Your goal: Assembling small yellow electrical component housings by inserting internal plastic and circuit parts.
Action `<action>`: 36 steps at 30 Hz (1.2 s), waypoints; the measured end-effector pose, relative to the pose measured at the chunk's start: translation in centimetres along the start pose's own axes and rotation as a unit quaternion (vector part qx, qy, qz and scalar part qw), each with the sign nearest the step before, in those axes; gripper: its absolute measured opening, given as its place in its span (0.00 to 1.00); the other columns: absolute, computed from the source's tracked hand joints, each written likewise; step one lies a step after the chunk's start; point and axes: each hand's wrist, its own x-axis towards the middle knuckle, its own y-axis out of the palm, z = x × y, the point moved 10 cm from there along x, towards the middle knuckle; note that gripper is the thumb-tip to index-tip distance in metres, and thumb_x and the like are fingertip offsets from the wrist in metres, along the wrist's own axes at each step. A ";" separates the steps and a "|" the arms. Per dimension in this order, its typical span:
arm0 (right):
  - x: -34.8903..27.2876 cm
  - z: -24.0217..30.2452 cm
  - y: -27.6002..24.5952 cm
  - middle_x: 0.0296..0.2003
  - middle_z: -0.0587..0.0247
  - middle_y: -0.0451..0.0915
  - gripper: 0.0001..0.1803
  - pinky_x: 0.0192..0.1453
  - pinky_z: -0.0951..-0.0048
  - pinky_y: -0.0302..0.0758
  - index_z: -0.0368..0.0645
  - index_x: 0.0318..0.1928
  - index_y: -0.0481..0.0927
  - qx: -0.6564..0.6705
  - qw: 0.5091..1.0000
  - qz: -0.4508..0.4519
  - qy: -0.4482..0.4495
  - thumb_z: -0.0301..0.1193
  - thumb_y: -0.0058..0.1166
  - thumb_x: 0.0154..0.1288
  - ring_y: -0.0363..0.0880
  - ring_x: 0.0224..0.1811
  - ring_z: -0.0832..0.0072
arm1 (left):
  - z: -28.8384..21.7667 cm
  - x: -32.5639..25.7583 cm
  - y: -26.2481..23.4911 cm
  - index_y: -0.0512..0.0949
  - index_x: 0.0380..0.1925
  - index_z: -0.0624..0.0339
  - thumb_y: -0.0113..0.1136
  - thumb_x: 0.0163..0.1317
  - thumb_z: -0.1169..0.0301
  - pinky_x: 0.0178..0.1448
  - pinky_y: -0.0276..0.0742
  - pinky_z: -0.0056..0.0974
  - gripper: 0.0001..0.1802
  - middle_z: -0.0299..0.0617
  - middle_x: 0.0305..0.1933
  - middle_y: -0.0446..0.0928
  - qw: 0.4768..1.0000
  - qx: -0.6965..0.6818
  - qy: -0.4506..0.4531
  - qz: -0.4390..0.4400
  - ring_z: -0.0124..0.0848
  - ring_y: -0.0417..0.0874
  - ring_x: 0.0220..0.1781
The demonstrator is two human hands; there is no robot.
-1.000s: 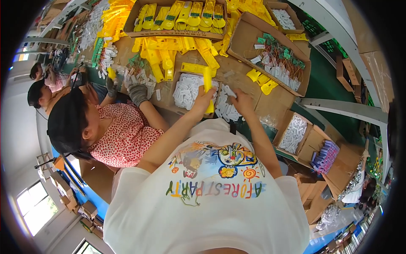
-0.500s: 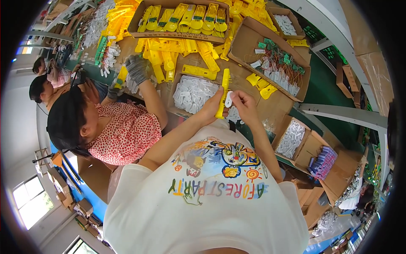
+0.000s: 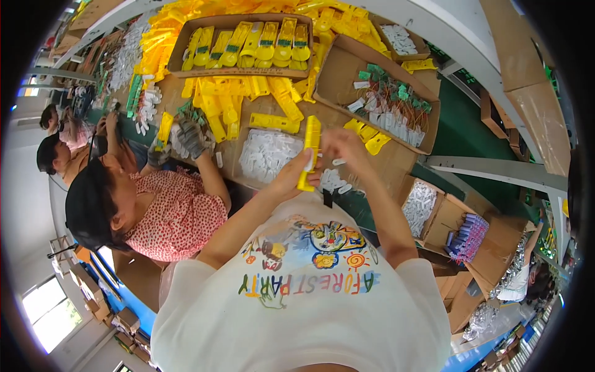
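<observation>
Plainly held: a slim yellow plastic piece (image 3: 313, 133) in the left hand (image 3: 297, 173), just beside the right.

The left fingers wrap the lower part of the smooth, straight-edged piece, above the bench between a cardboard box of flat white plastic parts (image 3: 266, 158) and the right hand (image 3: 347, 149); that hand is motion-blurred, its fingers apparently bent, and whether they pinch anything cannot be told. Loose rounded white tabs (image 3: 334, 181) lie below it. Farther off, a brown corrugated carton (image 3: 242, 72) bears small dark printing along its side and holds a row of glossy yellow casings (image 3: 251, 43) with green boards. The white cloth shirt (image 3: 297, 325) carries bright cartoon drawings and multicoloured capitals, upside down in this view.
</observation>
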 end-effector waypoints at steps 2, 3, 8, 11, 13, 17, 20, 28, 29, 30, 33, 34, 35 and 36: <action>4.5 1.9 -9.8 0.16 0.70 0.73 0.13 0.24 0.78 0.66 0.42 0.27 0.79 -0.041 0.952 -0.244 -0.179 0.39 0.55 0.60 0.71 0.18 0.79 | -1.3 0.1 -0.7 0.65 0.55 0.56 0.40 0.67 0.47 0.36 0.66 0.29 0.27 0.34 0.34 0.68 0.994 -0.094 0.023 0.061 0.23 0.66 0.29; 6.1 2.9 -13.3 0.22 0.66 0.76 0.10 0.30 0.73 0.70 0.45 0.30 0.80 -0.198 0.907 -0.322 -0.185 0.38 0.56 0.59 0.75 0.25 0.72 | -2.2 -0.3 -0.3 0.65 0.55 0.56 0.40 0.67 0.47 0.36 0.66 0.29 0.27 0.34 0.34 0.68 0.993 -0.091 0.026 0.065 0.23 0.66 0.29; 12.3 2.8 -18.3 0.57 0.55 0.65 0.16 0.55 0.50 0.66 0.57 0.47 0.77 -0.569 0.748 -0.333 -0.074 0.36 0.57 0.55 0.58 0.62 0.49 | -3.5 -2.7 -1.3 0.60 0.61 0.55 0.35 0.69 0.47 0.44 0.71 0.36 0.30 0.38 0.41 0.71 0.997 -0.071 0.040 -0.003 0.31 0.73 0.37; 11.8 4.4 -16.1 0.48 0.56 0.73 0.18 0.53 0.58 0.70 0.53 0.50 0.74 -0.615 0.715 -0.296 -0.151 0.35 0.56 0.59 0.69 0.54 0.55 | -4.0 -3.2 -1.8 0.60 0.62 0.55 0.34 0.70 0.49 0.44 0.71 0.37 0.28 0.39 0.41 0.71 0.995 -0.088 0.046 0.017 0.29 0.72 0.33; 9.6 6.2 -15.5 0.44 0.58 0.74 0.16 0.51 0.62 0.71 0.48 0.49 0.74 -0.363 0.865 -0.280 -0.204 0.34 0.54 0.61 0.71 0.48 0.62 | -4.5 -3.4 -1.5 0.62 0.61 0.56 0.39 0.69 0.52 0.40 0.71 0.37 0.27 0.38 0.40 0.71 0.989 -0.130 0.063 0.040 0.27 0.71 0.30; 1.9 11.2 -10.8 0.32 0.65 0.77 0.11 0.41 0.76 0.73 0.38 0.45 0.74 0.195 0.930 -0.097 -0.295 0.31 0.49 0.67 0.74 0.34 0.79 | -6.7 -3.1 -1.7 0.68 0.45 0.56 0.51 0.64 0.60 0.34 0.72 0.36 0.15 0.37 0.33 0.72 0.986 0.063 0.120 -0.100 0.28 0.73 0.27; -2.0 11.5 -8.6 0.32 0.63 0.77 0.11 0.36 0.77 0.74 0.38 0.48 0.73 -0.053 0.956 -0.145 -0.248 0.27 0.48 0.67 0.75 0.30 0.81 | -10.8 -3.4 2.1 0.69 0.42 0.59 0.61 0.57 0.68 0.34 0.73 0.33 0.16 0.37 0.34 0.74 0.906 0.310 0.250 -0.145 0.27 0.75 0.29; -9.7 9.9 0.8 0.28 0.65 0.78 0.10 0.36 0.78 0.75 0.36 0.47 0.71 0.095 0.968 -0.072 -0.222 0.25 0.48 0.67 0.77 0.29 0.79 | -11.4 -6.3 9.5 0.65 0.46 0.62 0.64 0.49 0.79 0.43 0.74 0.32 0.25 0.41 0.38 0.76 0.853 0.352 0.368 -0.115 0.26 0.77 0.38; -10.0 9.6 1.1 0.27 0.65 0.77 0.09 0.36 0.78 0.75 0.35 0.46 0.71 0.107 0.969 -0.075 -0.212 0.25 0.48 0.67 0.78 0.30 0.78 | -11.2 -6.8 9.1 0.65 0.46 0.62 0.64 0.49 0.79 0.44 0.74 0.32 0.25 0.41 0.37 0.76 0.848 0.344 0.383 -0.128 0.26 0.78 0.39; -10.1 8.6 1.0 0.22 0.66 0.77 0.07 0.27 0.81 0.72 0.36 0.39 0.74 0.133 0.967 -0.104 -0.189 0.28 0.50 0.66 0.76 0.23 0.80 | -10.9 -7.0 9.0 0.65 0.46 0.62 0.64 0.49 0.79 0.44 0.74 0.32 0.25 0.41 0.37 0.76 0.848 0.345 0.382 -0.127 0.26 0.78 0.39; -10.6 6.7 1.5 0.18 0.69 0.73 0.10 0.22 0.82 0.67 0.37 0.30 0.75 0.058 0.988 -0.088 -0.110 0.31 0.53 0.65 0.70 0.18 0.84 | -10.2 -7.7 8.3 0.65 0.46 0.61 0.64 0.49 0.80 0.44 0.74 0.32 0.25 0.40 0.36 0.77 0.834 0.347 0.405 -0.139 0.28 0.79 0.38; -11.1 6.6 1.9 0.18 0.69 0.73 0.10 0.22 0.82 0.67 0.37 0.30 0.75 0.058 0.988 -0.087 -0.110 0.31 0.53 0.65 0.70 0.18 0.84 | -10.1 -8.2 8.1 0.65 0.46 0.61 0.64 0.48 0.80 0.44 0.74 0.32 0.25 0.40 0.36 0.77 0.798 0.385 0.435 -0.160 0.29 0.79 0.37; -12.2 8.2 1.8 0.16 0.70 0.72 0.12 0.21 0.81 0.64 0.38 0.27 0.74 -0.057 0.971 -0.147 -0.178 0.33 0.53 0.65 0.67 0.17 0.85 | -10.1 -8.8 8.2 0.65 0.46 0.61 0.64 0.48 0.81 0.43 0.75 0.32 0.25 0.40 0.36 0.78 0.758 0.422 0.464 -0.180 0.30 0.79 0.35; -13.5 9.8 1.9 0.15 0.71 0.70 0.14 0.20 0.81 0.61 0.38 0.24 0.74 -0.171 0.933 -0.204 -0.243 0.34 0.54 0.65 0.64 0.16 0.86 | -9.9 -9.1 8.2 0.65 0.46 0.61 0.64 0.48 0.81 0.43 0.75 0.32 0.25 0.40 0.36 0.78 0.758 0.421 0.464 -0.181 0.30 0.79 0.35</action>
